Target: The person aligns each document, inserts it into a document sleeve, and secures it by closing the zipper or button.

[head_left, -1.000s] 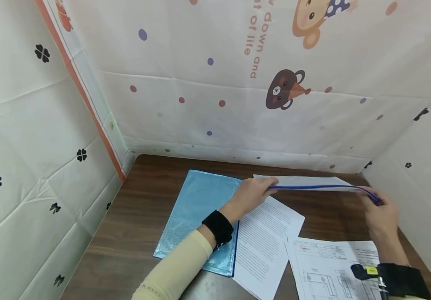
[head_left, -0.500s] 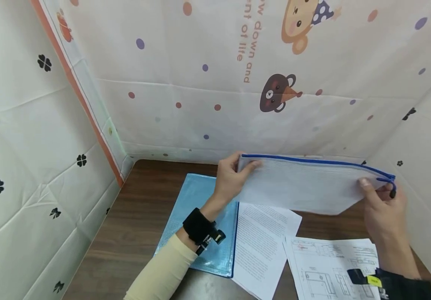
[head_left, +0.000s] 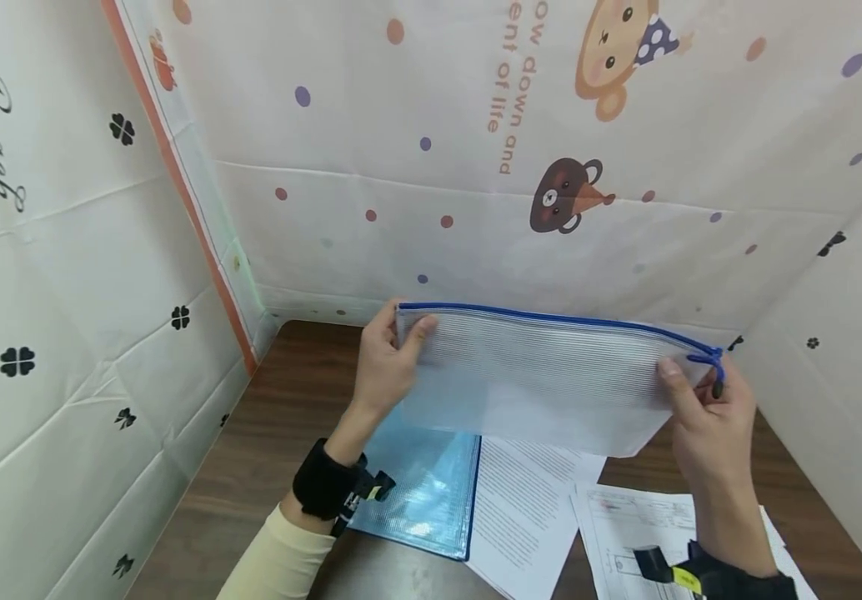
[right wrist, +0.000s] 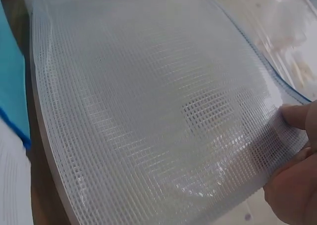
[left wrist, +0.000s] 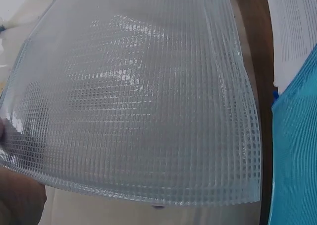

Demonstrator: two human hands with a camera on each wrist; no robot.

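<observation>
Both hands hold up a clear mesh zipper pouch (head_left: pixel 543 379) with a blue zipper (head_left: pixel 536 315) along its upper edge. My left hand (head_left: pixel 388 367) pinches the left upper corner, thumb on the near face. At the other end my right hand (head_left: pixel 712 421) grips the right side, just below a dangling blue zipper pull (head_left: pixel 718 379). In the left wrist view the ribbed mesh of the pouch (left wrist: pixel 148 116) fills most of the frame. The right wrist view shows the thumb pressed on the pouch (right wrist: pixel 148 116) close to its zipper edge.
On the brown table (head_left: pixel 236 475) lies a light-blue mesh pouch (head_left: pixel 423 500), partly behind the raised one. Beside it is a sheet of printed text (head_left: pixel 517 517). Farther right lie sheets with line drawings (head_left: pixel 641 508), partly covered by my right arm. Patterned white cloth (head_left: pixel 476 167) surrounds the table.
The clear pouch, first seen nearly edge-on, has tilted up so its broad face shows. Both hands have then carried it left, over part of the light-blue pouch.
</observation>
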